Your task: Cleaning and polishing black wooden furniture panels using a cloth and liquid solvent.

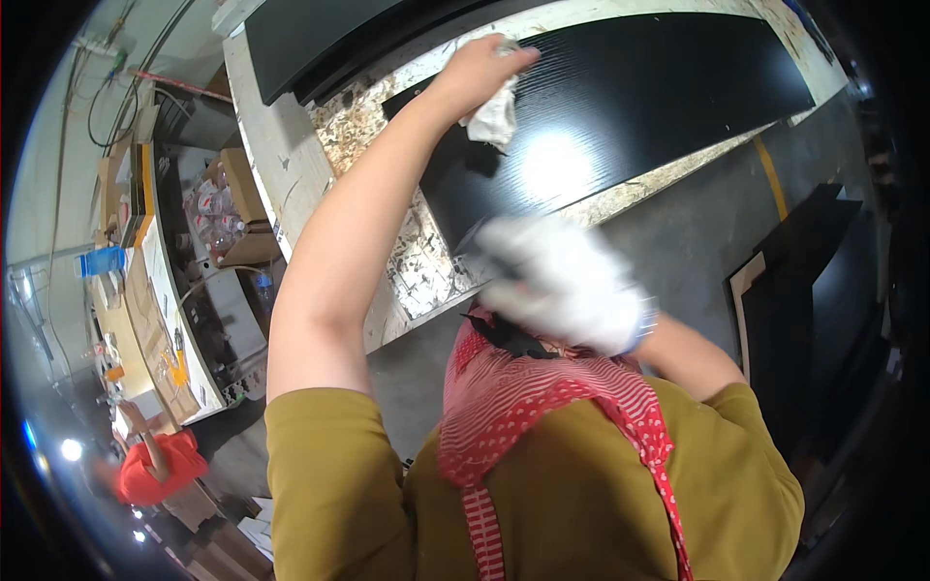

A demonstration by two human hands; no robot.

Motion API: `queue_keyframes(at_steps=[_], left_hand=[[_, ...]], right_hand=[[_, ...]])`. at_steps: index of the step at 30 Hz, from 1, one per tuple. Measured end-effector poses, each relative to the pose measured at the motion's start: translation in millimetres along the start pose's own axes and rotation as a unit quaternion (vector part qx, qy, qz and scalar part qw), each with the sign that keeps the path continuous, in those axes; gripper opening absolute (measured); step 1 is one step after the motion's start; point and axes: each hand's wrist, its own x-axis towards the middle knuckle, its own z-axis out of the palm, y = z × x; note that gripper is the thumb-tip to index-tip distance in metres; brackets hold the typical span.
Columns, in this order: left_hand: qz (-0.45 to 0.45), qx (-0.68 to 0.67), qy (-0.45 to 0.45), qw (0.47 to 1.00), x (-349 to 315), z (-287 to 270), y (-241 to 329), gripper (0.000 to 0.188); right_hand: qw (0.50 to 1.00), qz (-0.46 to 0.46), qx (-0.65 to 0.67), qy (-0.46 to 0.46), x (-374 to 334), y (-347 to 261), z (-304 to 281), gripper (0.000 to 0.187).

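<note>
A glossy black panel (620,107) with a fine wood-grain texture lies on the worktable. Over its far left part, my bare left hand (481,73) is closed on a crumpled white rag (496,118) that hangs from the fingers against the panel. My right hand (562,281), in a white knit glove, is at the panel's near left corner, close to my body. Motion smears its fingers, and something dark shows at the fingertips that I cannot make out.
The worktable edge (402,266) is speckled chipboard. Another black panel (320,39) lies at the far left. Dark boards (799,310) stand at the right. Left are a bench (160,300) and a cardboard box (242,184) of plastic bottles. A person in red (160,470) is at lower left.
</note>
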Motion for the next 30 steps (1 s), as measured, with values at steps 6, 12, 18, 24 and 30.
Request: queue_keyframes(at_steps=[6,12,18,24,30], left_hand=[[0.031,-0.105,0.245,0.963,-62.3,39.3,27.9,0.025],[0.154,0.294,0.235,0.914,-81.0,163.4,5.5,0.05],[0.061,0.094,0.184,0.977,-72.8,164.9,1.0,0.031],[0.117,0.21,0.285,0.928,-92.3,157.0,28.1,0.041],[0.057,0.034,0.154,0.986,-70.8,157.7,8.6,0.05]], right_hand=[[0.939,0.016,0.173,0.296,-13.3,72.4,-112.8,0.041],[0.966,-0.217,-0.088,-0.11,90.1,55.5,-75.1,0.033],[0.832,-0.381,-0.21,-0.345,126.7,32.5,6.9,0.034],[0.826,-0.38,-0.276,-0.313,186.1,42.0,-1.8,0.024],[0.764,-0.445,-0.196,-0.424,149.5,27.1,22.8,0.03]])
